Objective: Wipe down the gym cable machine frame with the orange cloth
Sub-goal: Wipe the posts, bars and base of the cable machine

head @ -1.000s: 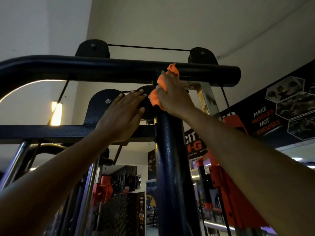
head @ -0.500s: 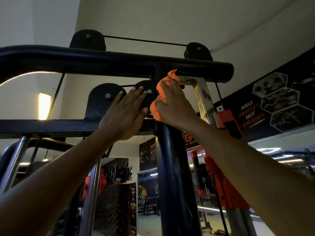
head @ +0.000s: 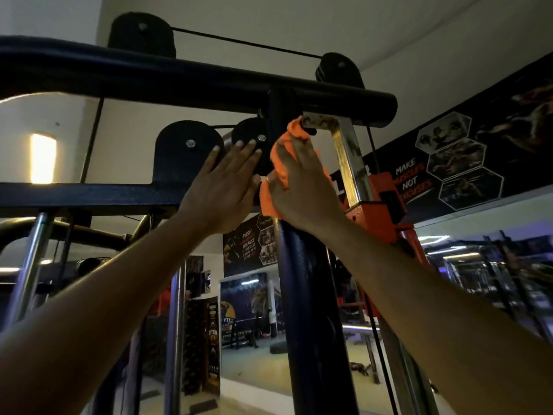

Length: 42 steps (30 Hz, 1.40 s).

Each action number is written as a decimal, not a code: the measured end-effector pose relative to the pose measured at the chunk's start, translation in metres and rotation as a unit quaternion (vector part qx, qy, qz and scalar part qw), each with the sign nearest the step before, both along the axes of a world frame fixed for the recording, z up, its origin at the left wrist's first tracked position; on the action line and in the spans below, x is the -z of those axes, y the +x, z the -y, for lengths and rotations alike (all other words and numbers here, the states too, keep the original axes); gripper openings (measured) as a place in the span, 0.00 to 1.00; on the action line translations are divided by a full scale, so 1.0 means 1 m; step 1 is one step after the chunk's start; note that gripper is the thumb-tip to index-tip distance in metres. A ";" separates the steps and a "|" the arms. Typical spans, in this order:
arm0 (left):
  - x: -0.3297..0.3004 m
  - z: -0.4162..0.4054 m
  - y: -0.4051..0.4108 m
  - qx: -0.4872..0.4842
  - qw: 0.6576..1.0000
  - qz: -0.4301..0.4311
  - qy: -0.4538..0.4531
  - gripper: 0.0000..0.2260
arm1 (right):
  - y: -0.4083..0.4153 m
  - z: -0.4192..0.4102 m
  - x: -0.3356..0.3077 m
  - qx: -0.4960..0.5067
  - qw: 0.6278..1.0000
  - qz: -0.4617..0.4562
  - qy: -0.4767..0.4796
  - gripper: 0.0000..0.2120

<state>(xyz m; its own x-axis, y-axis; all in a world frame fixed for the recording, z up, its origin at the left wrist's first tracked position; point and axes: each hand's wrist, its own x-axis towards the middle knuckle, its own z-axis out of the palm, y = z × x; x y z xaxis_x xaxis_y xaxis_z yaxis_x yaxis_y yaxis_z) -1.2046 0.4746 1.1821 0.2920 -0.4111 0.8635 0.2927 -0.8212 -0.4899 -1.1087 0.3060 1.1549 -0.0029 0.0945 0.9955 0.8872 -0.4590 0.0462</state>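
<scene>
Dim gym wall behind. The black frame post (head: 302, 295) runs vertical — right hand (head: 302, 190) presses the orange cloth (head: 276, 178) there. Left hand (head: 223, 187) lies flat, fingers straight.

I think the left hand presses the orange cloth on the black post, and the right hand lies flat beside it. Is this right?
Hands are swapped. In the head view the right hand presses the orange cloth on the black post; the left hand lies flat beside it.

orange cloth (head: 279, 163): bunched up, pressed by the right hand (head: 302, 190) against the black upright post (head: 302, 295) of the cable machine frame, just below the top crossbar (head: 179, 79). Cloth edges stick out above the fingertips and below the thumb. Left hand (head: 221, 187) lies flat on the pulley plate (head: 185, 157), just beside the cloth.
</scene>
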 end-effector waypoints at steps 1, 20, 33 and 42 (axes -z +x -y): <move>0.000 0.000 0.000 0.002 1.000 -0.002 -0.002 0.31 | -0.002 -0.001 0.017 0.003 1.000 0.012 0.000 0.33; 0.046 0.010 0.008 0.008 1.000 -0.011 0.006 0.31 | 0.006 0.009 0.149 -0.050 0.998 -0.046 -0.007 0.35; 0.064 0.009 0.001 0.004 0.999 -0.051 0.011 0.31 | 0.001 0.008 0.184 -0.027 0.999 -0.035 -0.022 0.36; 0.085 0.016 -0.006 0.115 0.987 -0.107 -0.018 0.27 | 0.001 0.014 0.135 -0.052 0.997 -0.049 -0.038 0.43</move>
<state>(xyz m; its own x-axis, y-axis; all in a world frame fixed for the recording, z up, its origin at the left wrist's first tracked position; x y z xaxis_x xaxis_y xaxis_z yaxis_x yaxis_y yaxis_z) -1.2105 0.4584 1.0975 0.3712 -0.4577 0.8079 -0.0111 -0.8722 -0.4890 -1.1082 0.2919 1.0196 0.0809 0.1740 0.9814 0.9315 -0.3634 -0.0124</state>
